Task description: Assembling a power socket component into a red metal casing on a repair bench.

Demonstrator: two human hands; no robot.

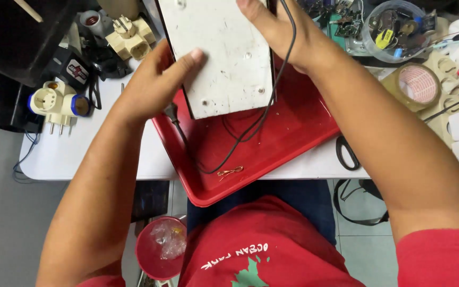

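Head view, findings taken left to right with the red tray [298,138] as reference. Left of the tray, on the white table [70,154], lie a cream multi-plug adapter with blue ends [59,103] and, further back, a second cream adapter [129,37].

The left hand [152,85] grips the left edge of a white flat panel [221,56], thumb pressed on its face, grip closed on the panel. The panel is held tilted above the tray's far half, with screw holes visible and no screws seen in them.

A thin black cable [250,130] runs down from the panel's right side and loops inside the tray; its bared copper ends [230,171] lie loose near the tray's near rim, joined to nothing.

The right hand [285,32] clasps the panel's upper right edge over the cable.

Right of the tray stand a roll of brown tape [418,85] and a clear tub of small parts [396,29].

Judgement: wiring unfinished; panel not yet fixed.
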